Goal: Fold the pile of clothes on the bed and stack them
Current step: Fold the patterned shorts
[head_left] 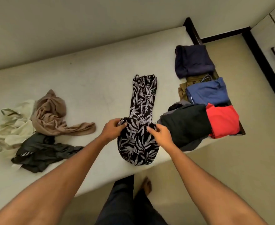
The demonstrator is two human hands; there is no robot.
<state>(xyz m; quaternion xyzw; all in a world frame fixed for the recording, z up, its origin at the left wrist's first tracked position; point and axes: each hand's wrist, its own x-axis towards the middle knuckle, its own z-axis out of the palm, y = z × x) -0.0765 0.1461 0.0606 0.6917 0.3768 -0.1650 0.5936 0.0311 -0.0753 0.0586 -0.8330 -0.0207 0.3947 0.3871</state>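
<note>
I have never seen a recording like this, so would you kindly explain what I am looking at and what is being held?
No machine here: a person wears a wide-angle camera on the head, so this single picture looks forward and down. The left hand and right hand each pinch an edge of the black leaf-print garment, laid lengthwise on the pale bed. On the left lie, unfolded, a cream garment, a tan garment and a dark garment. On the right sit folded clothes: navy, blue, red and black pieces.
</note>
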